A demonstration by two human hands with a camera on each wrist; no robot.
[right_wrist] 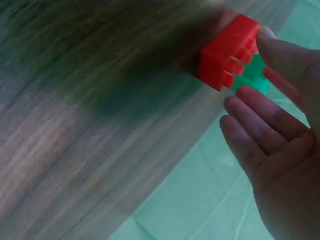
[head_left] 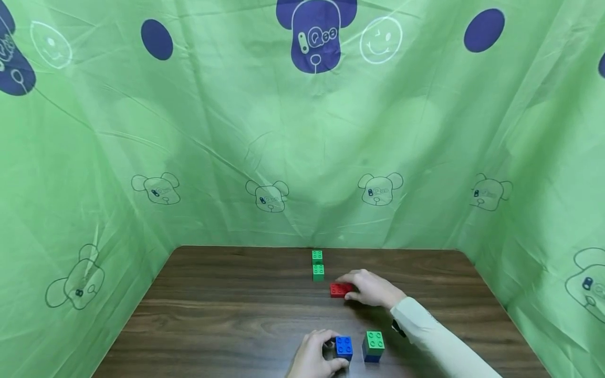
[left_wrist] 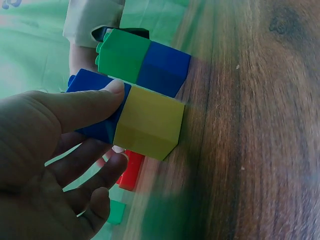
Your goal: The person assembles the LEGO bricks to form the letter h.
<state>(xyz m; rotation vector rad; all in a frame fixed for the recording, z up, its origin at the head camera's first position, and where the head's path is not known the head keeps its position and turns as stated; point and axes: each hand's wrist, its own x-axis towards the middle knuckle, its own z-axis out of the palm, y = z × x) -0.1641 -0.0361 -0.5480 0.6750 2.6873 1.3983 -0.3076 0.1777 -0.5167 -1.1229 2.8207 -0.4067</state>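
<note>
Green cloth (head_left: 212,115) on three sides of a brown table (head_left: 227,315)
Outlined bear heads (head_left: 270,200) run low on the cloth, purple ovals (head_left: 157,39) higher; top centre, a purple bear head (head_left: 315,55) carries what seem white letters, with a smiley (head_left: 381,40) beside it. The table has a dark knot (left_wrist: 284,22).

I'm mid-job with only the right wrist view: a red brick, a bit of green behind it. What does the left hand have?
Observer: The head view shows the left hand holding a blue block.
Operator: Anything attached under that block?
Observer: Yes, the left wrist view shows a yellow block directly beneath it.
</note>
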